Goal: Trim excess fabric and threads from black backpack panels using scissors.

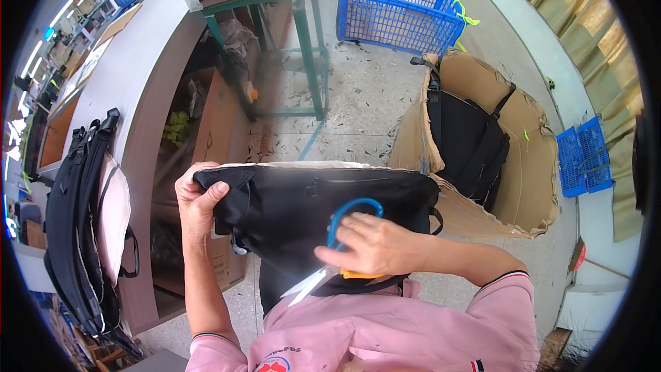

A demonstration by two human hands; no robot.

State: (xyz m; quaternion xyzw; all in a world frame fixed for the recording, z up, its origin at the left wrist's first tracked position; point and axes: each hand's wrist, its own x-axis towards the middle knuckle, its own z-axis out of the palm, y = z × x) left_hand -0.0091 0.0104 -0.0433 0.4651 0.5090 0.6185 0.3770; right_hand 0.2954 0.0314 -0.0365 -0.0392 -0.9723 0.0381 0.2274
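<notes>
A black fabric bag piece with a pale raw edge along its top hangs across my lap. My left hand pinches its upper left corner, thumb on the near side and fingers behind. In front of the fabric, my right hand is closed round a pair of scissors with one blue handle loop and one yellow-orange handle. The blades point down and to the left, slightly parted, near the lower part of the fabric. No material shows between them.
A cardboard box holding black bags stands at right. Beyond it is a blue plastic crate. More black bag pieces lie on the long counter at left. A green-legged table stands ahead; dark scraps litter the floor.
</notes>
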